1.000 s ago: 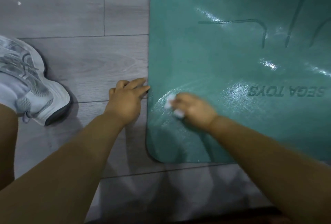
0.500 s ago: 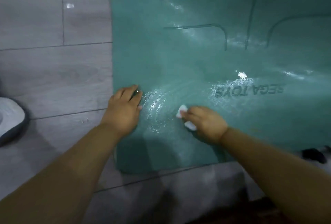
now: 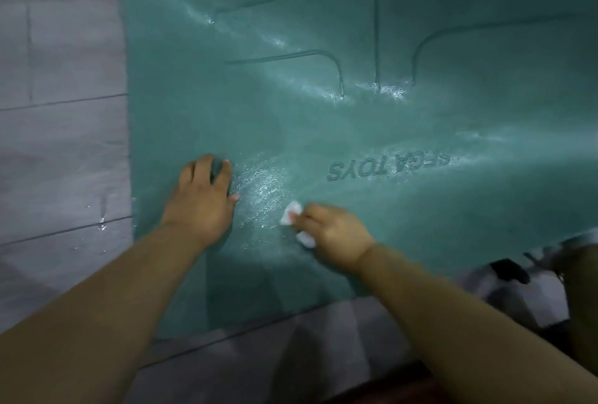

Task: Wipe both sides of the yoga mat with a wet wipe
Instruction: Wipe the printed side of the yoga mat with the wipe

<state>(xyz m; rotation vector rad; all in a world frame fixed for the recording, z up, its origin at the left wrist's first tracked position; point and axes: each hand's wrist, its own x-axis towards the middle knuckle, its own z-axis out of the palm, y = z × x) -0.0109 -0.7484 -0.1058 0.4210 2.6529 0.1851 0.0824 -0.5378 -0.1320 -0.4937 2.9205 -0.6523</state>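
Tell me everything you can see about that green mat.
The mat is teal, thin and rubbery-looking, lying flat on the grey floor. It bears embossed lines and upside-down lettering. Wet streaks shine across it. The left hand presses flat on it; the right hand rubs a white wipe on it.

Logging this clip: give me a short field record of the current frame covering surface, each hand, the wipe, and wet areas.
surface: teal yoga mat lying flat on a grey plank floor, printed lettering facing away from the wearer
left hand: palm down, fingers spread, pressing on the mat near its left edge
right hand: fingers curled round a white wet wipe, rubbing it on the mat
wet areas: shiny streaks between the two hands and further up the mat; a few droplets on the floor
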